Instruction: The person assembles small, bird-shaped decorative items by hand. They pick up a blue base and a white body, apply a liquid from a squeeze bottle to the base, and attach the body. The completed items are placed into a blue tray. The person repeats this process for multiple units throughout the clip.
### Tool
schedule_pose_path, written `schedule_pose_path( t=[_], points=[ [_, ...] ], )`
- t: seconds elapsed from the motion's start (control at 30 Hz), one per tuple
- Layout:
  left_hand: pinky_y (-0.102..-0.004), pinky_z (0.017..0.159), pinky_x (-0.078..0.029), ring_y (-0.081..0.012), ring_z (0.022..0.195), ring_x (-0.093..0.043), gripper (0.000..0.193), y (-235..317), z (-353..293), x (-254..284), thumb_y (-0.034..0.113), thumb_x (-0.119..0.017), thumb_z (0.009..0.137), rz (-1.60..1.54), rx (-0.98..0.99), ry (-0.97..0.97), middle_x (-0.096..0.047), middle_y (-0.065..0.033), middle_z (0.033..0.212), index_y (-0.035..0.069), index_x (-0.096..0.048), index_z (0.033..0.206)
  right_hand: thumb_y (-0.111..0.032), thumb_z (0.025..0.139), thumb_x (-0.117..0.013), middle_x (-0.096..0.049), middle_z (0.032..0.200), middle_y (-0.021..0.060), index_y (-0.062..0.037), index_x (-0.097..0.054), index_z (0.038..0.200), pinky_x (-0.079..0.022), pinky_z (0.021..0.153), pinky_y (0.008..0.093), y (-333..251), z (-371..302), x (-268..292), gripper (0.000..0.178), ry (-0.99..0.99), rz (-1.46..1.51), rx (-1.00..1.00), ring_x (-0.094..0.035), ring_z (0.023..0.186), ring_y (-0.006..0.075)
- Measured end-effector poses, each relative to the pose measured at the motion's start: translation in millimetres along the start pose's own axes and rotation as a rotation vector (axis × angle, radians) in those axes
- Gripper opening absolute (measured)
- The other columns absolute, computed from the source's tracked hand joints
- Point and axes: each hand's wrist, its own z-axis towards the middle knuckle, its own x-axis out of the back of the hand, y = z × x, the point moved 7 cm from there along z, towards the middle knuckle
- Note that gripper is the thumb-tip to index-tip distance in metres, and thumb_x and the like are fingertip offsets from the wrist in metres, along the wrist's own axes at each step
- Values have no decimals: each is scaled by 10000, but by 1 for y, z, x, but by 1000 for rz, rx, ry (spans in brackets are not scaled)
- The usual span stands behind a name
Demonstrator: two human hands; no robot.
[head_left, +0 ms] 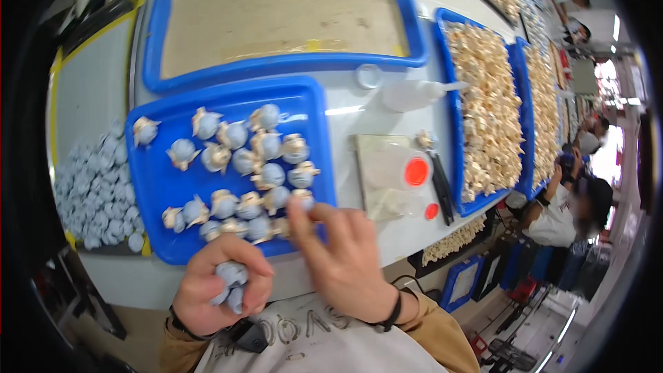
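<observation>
My left hand (224, 278) is closed around several small blue-grey rounded pieces (233, 275), just in front of the blue tray (155, 193). My right hand (345, 255) reaches over the tray's near right corner, its fingers pinched at a small blue-grey and cream figure (302, 197); the fingers partly cover it. In the tray stand and lie many similar figures, each a blue-grey ball joined to cream parts, among them one figure (183, 152) toward the left.
Loose blue-grey pieces (100, 193) are heaped at the left. Behind is a larger blue-rimmed tray (283, 62). To the right are a squeeze bottle (411, 95), a red-lidded container (390, 166), black tweezers (442, 186) and a tray of cream pieces (483, 110). People (563, 211) work farther right.
</observation>
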Motion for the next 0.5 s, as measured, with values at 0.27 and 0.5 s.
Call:
schedule_pose_path(
  t=[0.27,0.5],
  points=[
    [-243,376,-322,-143,428,-443,338,2,1,1,310,-582,830,185,-118,-33,-507,-124,539,26,-402,868,-64,634,-556,-559,942,124,-23,-562,1063,-418,664,314,21,-23,40,431,198,276,13,-536,771,226],
    [-235,344,-305,-109,409,-378,456,-10,13,3,416,-399,900,232,-67,-7,-431,-53,500,-34,-450,946,-45,729,-639,-563,696,64,-27,-620,898,-379,503,241,189,-112,90,171,415,65,-846,-501,599,119]
  ],
)
